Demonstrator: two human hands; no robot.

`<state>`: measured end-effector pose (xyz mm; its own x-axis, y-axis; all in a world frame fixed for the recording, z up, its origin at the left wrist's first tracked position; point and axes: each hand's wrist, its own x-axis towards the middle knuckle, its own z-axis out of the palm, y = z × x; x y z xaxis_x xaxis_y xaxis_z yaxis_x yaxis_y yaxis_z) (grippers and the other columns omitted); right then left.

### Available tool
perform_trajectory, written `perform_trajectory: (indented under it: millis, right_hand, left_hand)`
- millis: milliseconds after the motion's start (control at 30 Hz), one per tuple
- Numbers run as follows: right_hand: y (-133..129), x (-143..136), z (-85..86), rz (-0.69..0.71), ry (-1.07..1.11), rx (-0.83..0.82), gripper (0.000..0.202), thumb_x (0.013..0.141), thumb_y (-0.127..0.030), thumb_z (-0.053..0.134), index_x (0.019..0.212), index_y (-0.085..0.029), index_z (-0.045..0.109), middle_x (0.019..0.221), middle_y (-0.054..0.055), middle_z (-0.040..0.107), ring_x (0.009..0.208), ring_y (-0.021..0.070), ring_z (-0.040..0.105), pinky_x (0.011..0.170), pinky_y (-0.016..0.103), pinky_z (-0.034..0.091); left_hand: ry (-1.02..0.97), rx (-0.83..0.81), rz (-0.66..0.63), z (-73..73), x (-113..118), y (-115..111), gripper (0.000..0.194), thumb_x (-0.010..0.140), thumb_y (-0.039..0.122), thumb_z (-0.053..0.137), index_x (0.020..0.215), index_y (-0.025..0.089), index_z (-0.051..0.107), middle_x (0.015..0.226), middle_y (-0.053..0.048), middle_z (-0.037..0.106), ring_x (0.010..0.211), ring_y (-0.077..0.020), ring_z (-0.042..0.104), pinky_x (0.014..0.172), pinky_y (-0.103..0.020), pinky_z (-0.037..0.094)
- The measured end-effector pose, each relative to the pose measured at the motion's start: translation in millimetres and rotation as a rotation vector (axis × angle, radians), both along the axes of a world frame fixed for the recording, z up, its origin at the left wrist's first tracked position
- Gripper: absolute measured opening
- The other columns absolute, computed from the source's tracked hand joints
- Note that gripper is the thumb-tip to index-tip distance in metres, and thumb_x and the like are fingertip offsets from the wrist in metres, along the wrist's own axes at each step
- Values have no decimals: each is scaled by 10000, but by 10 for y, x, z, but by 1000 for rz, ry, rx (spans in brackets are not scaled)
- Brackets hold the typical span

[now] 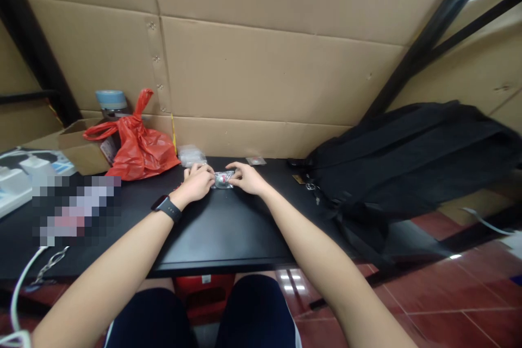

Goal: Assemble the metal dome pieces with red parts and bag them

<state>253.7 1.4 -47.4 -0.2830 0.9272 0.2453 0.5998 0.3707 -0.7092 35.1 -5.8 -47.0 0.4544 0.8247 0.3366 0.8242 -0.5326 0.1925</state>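
Observation:
A small clear plastic bag (222,180) with something roundish and a red-marked label inside lies between my hands, low over the black table. My left hand (198,181), with a dark watch on its wrist, pinches the bag's left edge. At the opposite edge, the thumb and fingers of my right hand (248,178) grip it, with the index finger raised a little. What exactly the bag contains is too small to make out. Just behind my left hand sits a stack of clear plastic bags (191,155). Another small flat packet (255,161) rests near the cardboard wall.
A red plastic bag (142,149) stands at the left beside a cardboard box (84,147) and a blue-lidded container (111,100). Further left are a white power strip (16,196) and a blurred-out object with a cable. A black backpack (416,157) fills the right side, keys (312,187) beside it.

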Motion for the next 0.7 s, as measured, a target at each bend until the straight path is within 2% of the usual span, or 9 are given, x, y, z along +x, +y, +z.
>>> perform_trajectory:
  millis: [100,200,300,400,467,533,633,700]
  right_hand:
    - [-54,-59,29,-90,-63,3,423,747,-228,773,1139,-260,619,781,-32,745,811,179,705,826,331,463]
    - [-75,-98,52,-198,-155,5,356,761,-242,760,1090,-265,623,780,-35,741,855,190,690,860,360,408]
    - [-39,-68,60,-257,-266,71,278,808,-305,711,1069,-251,628,829,-10,731,900,205,664,889,391,368]
    - [28,46,53,-296,-347,179,244,861,-339,631,1083,-238,648,1079,76,693,1062,257,608,914,418,365]
    - [72,138,36,-301,-397,208,317,855,-358,630,1152,-248,643,1243,119,623,1185,313,539,946,462,363]
    - [114,208,9,-271,-430,179,413,839,-388,646,1231,-261,613,1311,132,587,1232,348,503,963,509,364]
    - [177,250,-26,-213,-417,110,483,834,-399,653,1285,-250,571,1279,128,626,1213,339,535,962,517,387]
    - [208,256,-27,-198,-384,83,502,814,-364,677,1285,-232,563,1215,118,666,1170,311,578,950,471,415]
  left_hand:
    - [6,28,36,53,32,-66,230,936,300,531,834,249,731,1172,-39,663,1154,-288,460,900,-452,332]
    - [35,129,99,107,68,-117,176,904,308,588,829,224,723,1115,-76,676,1151,-310,457,919,-471,326]
    - [67,208,125,134,93,-159,165,896,278,584,1000,220,698,1109,-111,661,1135,-313,459,917,-463,339]
    - [111,184,7,122,120,-232,306,941,299,507,1221,294,630,1153,-98,635,1112,-298,468,918,-443,351]
    - [162,154,-47,91,145,-301,354,958,361,478,1289,359,601,1196,-96,616,1113,-316,465,918,-459,351]
    - [209,137,-42,50,172,-362,381,960,418,463,1319,395,588,1232,-108,602,1118,-342,462,914,-483,349]
    - [231,124,-12,2,213,-364,416,966,465,425,1350,395,570,1253,-123,600,1129,-354,465,922,-496,347]
    - [226,118,8,-2,252,-262,435,964,471,416,1359,369,569,1263,-133,606,1144,-358,463,944,-508,336]
